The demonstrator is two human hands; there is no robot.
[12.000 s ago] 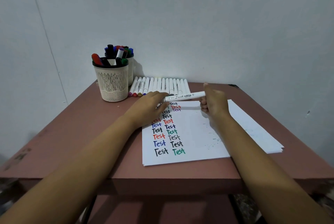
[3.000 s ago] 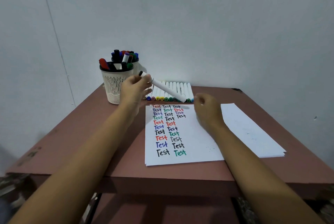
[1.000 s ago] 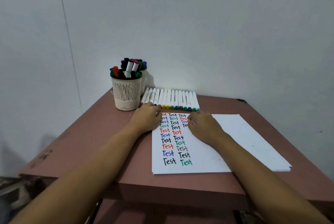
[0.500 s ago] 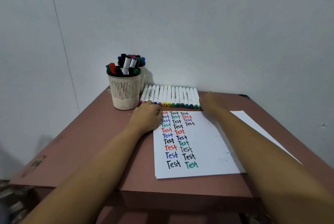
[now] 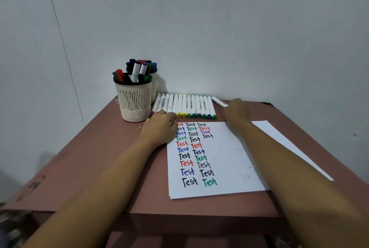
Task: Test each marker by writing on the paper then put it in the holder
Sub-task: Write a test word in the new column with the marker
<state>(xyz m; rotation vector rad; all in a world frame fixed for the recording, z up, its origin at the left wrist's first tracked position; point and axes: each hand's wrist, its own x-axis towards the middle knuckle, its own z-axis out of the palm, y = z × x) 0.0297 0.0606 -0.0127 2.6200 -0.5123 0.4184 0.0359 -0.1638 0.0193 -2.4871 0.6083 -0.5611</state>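
Observation:
A white sheet of paper (image 5: 223,159) lies on the reddish table (image 5: 103,159), covered in rows of the word "Test" in several colours. Behind it, a row of white markers (image 5: 185,105) lies side by side with coloured caps toward me. My left hand (image 5: 159,127) rests flat at the paper's top-left corner, holding nothing. My right hand (image 5: 236,110) is closed on one white marker (image 5: 219,101) at the right end of the row, its far end sticking out to the left. A cream mesh holder (image 5: 133,99) with several markers stands at the back left.
A second holder (image 5: 153,79) with markers stands behind the first, against the grey wall. More white sheets (image 5: 289,147) stick out to the right under my right forearm. The table's front edge is close to me.
My right hand has left the paper, reached to the right end of the marker row and taken hold of a marker. The left hand stayed at the paper's corner.

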